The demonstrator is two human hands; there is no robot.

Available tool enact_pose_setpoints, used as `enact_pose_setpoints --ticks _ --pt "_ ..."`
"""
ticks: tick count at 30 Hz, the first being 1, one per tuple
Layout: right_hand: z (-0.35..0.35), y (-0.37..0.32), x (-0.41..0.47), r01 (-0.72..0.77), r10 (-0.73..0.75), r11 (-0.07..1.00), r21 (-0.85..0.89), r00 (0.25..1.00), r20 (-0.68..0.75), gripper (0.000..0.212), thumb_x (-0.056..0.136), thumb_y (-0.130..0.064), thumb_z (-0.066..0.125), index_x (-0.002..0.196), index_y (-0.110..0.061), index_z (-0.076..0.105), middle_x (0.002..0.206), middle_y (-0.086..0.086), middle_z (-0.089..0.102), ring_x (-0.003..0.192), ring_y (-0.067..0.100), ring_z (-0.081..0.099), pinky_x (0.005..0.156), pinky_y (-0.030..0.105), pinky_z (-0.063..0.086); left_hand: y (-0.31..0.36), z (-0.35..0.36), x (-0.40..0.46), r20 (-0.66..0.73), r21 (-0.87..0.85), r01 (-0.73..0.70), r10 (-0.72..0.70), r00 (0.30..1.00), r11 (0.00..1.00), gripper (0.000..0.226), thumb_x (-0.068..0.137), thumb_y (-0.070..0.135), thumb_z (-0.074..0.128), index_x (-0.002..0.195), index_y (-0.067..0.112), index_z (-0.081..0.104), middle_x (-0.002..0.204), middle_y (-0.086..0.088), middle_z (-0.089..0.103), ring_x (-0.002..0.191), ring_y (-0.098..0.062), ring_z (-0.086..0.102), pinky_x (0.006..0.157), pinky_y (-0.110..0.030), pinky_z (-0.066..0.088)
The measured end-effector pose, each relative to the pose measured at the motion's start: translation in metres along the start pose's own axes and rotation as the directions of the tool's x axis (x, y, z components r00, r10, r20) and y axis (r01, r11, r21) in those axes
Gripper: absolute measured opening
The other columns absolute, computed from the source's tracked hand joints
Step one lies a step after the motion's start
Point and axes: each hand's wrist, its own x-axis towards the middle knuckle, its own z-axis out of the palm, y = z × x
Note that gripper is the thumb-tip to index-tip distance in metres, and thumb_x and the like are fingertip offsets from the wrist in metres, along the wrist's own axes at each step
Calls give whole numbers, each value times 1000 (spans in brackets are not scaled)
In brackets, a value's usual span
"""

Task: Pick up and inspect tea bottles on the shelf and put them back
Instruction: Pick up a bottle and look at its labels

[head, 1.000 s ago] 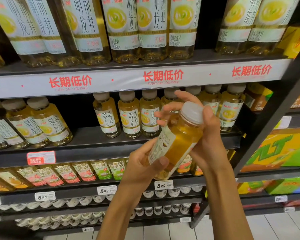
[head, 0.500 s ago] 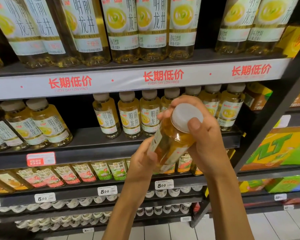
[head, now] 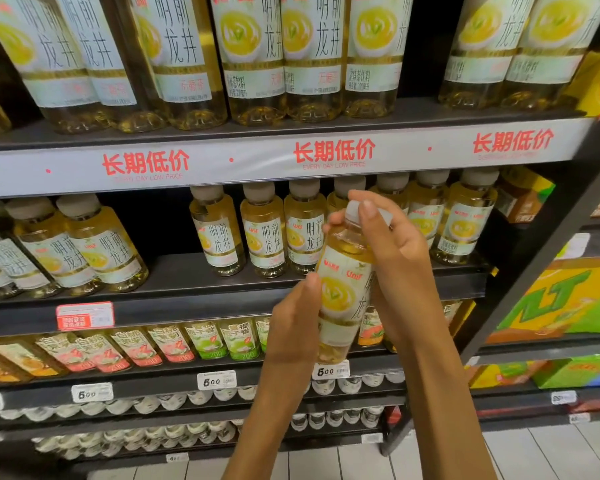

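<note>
The tea bottle [head: 340, 292] is held in the air in front of the middle shelf [head: 201, 299], roughly upright with its cap leaning slightly to the right and its label facing the camera. It looks full of pale yellow liquid, so it probably has some weight for its size. The plastic wall is likely stiff enough to hold but would give a little under a hard squeeze, and the glossy label sleeve may be somewhat slippery. The best places to take it are probably the labelled middle, where the body is widest and straight, and the cap with the narrow neck below it, which give the fingers a ridge to catch.

The person holds it in just those two places. The left hand [head: 295, 327] comes up from below, its forearm rising from the bottom edge, and its grip wraps the lower body, the thumb lying along the left edge of the label; the other fingers are hidden behind the bottle. The right hand [head: 392, 244] reaches in from the right with the wrist bent, its grip closed around the white cap and neck, one finger lying over the cap's top. Behind the hands, a row of matching bottles [head: 264, 230] stands on the shelf, with a dark gap [head: 160, 230] to the left of that row.
</note>
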Motion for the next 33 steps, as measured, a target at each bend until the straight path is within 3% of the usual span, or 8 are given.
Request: enact_pose_setpoints --ticks 4,7,10,15,20,24,30,33 --pt "-6 0 6 -79 75 996 42 994 79 36 86 -45 53 114 -25 64 110 7 71 104 22 67 91 38 54 2 -11 -3 28 -164 139 -136 990 977 61 64 66 47 88 17 75 85 -8 76 77 -23 71 68 -36 58" --pt "-6 0 9 -105 75 976 190 985 158 39 89 -42 49 117 -17 62 107 10 72 101 26 68 84 36 56 1 -21 -7 228 -188 261 -217 949 947 65 79 71 51 97 13 75 81 -18 72 62 -28 68 56 -35 56" --pt "-3 3 10 -103 63 963 251 985 164 36 93 -37 45 112 -12 63 92 9 72 90 24 69 80 35 56 -7 -22 -8 321 -192 293 -222 921 937 65 88 65 38 104 12 72 87 -20 72 68 -30 69 66 -39 57" --pt "-7 -1 9 -38 28 993 110 995 90 35 89 -43 53 112 -20 64 97 4 73 92 17 70 79 29 56 -2 -12 -3 67 -42 187 -184 981 981 56 70 69 37 92 35 76 101 1 75 98 -17 70 94 -44 50" --pt "-10 -4 13 -57 57 998 4 993 103 42 84 -47 52 115 -20 63 109 2 72 101 15 69 78 27 55 5 -8 -6 85 26 167 -168 982 986 66 65 80 39 90 31 75 94 -4 76 89 -22 71 91 -45 52" --pt "-11 -4 14 -50 31 994 96 980 194 35 92 -35 50 118 -15 60 107 7 72 101 22 69 79 31 57 6 -14 -11 285 -119 267 -225 932 956 75 75 76 39 101 15 74 80 -18 70 62 -28 66 58 -34 55" --pt "-18 -6 14 -40 7 981 189 986 169 26 91 -35 52 105 -15 61 83 4 67 83 21 67 72 34 57 19 -11 -8 257 123 116 -144 956 986 51 64 74 35 78 45 76 83 17 75 82 2 70 74 -19 51" --pt "-20 -3 17 -82 65 990 117 988 137 34 87 -44 57 105 -16 62 84 4 70 83 21 68 70 33 57 19 -5 -9 303 130 145 -179 936 981 44 66 63 42 88 37 70 85 22 74 86 5 68 69 -10 51"
